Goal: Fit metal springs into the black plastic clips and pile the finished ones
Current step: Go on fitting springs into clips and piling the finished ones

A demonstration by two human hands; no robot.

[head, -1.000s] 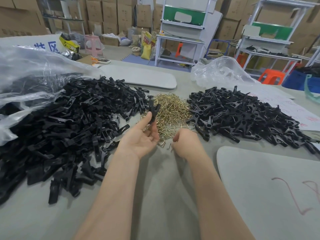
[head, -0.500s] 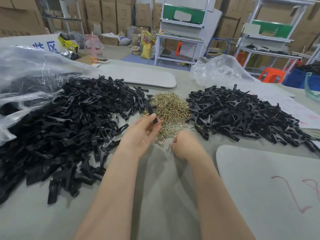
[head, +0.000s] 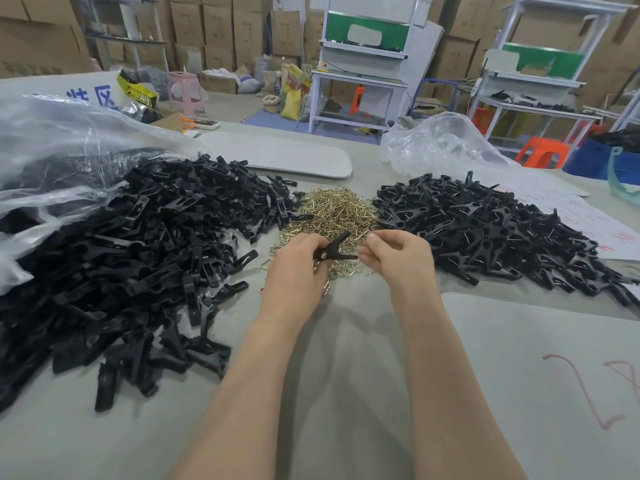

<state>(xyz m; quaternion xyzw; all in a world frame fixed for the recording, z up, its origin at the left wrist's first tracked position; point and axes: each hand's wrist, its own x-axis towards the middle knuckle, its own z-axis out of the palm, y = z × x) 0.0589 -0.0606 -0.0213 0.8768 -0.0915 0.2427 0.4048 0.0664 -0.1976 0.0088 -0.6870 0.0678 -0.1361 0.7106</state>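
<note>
Fingers of the left hand point(head: 298, 268) gripped a black clip point(head: 334, 247) over the near edge of the brass spring pile point(head: 332, 209). The right hand point(head: 398, 258) curled at the clip's tip, contents unclear.

Both bare forearms are reaching forward side by side, the left hand point(head: 294, 263) gripping a black clip point(head: 335, 246) in curled fingers while the right hand point(head: 398, 258) is pinching thumb and forefinger together at its tip.

black clips point(head: 145, 258), brass-gold springs point(head: 334, 211), grey table point(head: 346, 358), orange stool point(head: 542, 154)
</note>
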